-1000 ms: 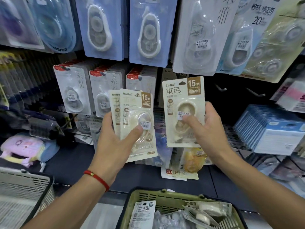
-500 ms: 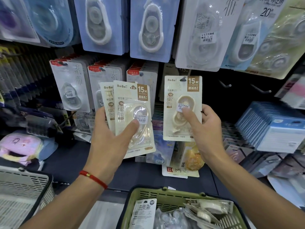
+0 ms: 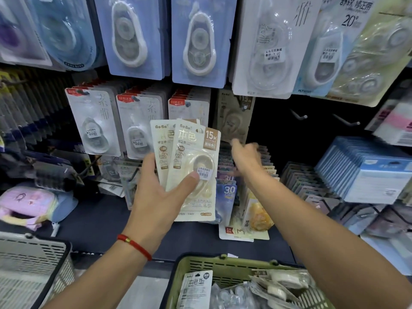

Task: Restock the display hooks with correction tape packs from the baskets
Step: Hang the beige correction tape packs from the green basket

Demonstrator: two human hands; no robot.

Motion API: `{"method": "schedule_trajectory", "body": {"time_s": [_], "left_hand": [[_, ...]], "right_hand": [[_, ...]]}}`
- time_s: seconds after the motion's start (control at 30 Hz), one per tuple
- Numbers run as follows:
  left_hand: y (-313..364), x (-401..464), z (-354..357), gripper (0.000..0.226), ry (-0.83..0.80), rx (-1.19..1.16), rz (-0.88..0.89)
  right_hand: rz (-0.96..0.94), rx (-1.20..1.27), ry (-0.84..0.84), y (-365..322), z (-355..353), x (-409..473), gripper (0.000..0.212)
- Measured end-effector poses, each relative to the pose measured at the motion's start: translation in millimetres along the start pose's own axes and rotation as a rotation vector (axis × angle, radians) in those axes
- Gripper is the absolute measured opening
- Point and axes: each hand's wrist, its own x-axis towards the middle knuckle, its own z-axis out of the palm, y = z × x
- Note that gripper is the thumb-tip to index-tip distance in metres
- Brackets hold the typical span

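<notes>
Correction tape packs (image 3: 191, 168) — two cream-coloured cards fanned one behind the other — sit in the left hand (image 3: 156, 192), thumb pressed across the front blister near the price sticker, fingers curled behind the cards. Front card reads "15M" at its upper right corner. A red cord bracelet (image 3: 133, 245) circles the left wrist.

Right hand (image 3: 246, 156) is just right of the held packs, apart from them, reaching toward the display; it is motion-blurred, so I cannot tell how the fingers lie or whether they touch anything. Directly above and beyond it one matching cream pack (image 3: 234, 117) hangs on a hook in shadow. Further right of that hand, two bare hooks (image 3: 301, 115) stick out of the dark panel.

Left of the left hand: grey-white packs (image 3: 95, 123) with red top strips hang in rows. Above both hands: larger blue-backed packs (image 3: 133, 36).

Below the right forearm a green basket (image 3: 223, 266) holds more packs, one white card (image 3: 196, 288) facing up among clear-wrapped ones. Below the left forearm, at the lower left — the corner of a grey basket (image 3: 33, 259). A stack of blue boxes (image 3: 367, 170) lies well right of the right hand.
</notes>
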Motion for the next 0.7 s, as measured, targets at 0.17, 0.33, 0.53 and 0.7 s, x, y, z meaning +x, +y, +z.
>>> {"method": "schedule_trajectory", "body": {"time_s": [0.17, 0.33, 0.53, 0.7], "left_hand": [[2.9, 0.7, 1.6, 0.074, -0.023, -0.077, -0.029], [3.6, -3.4, 9.7, 0.078, -0.072, -0.126, -0.031], [6.4, -2.8, 2.2, 0.058, 0.003, 0.009, -0.010], [4.1, 3.3, -6.7, 0.047, 0.086, 0.127, 0.034]], "right_hand": [[-0.358, 0.225, -0.440, 23.9, -36.1, -80.2, 0.046], [-0.458, 0.269, -0.512, 37.6, -52.5, -120.4, 0.026], [-0.445, 0.405, -0.368, 30.7, -70.8, -119.2, 0.032], [-0.515, 0.422, -0.175, 19.3, -84.5, -104.5, 0.030]]}}
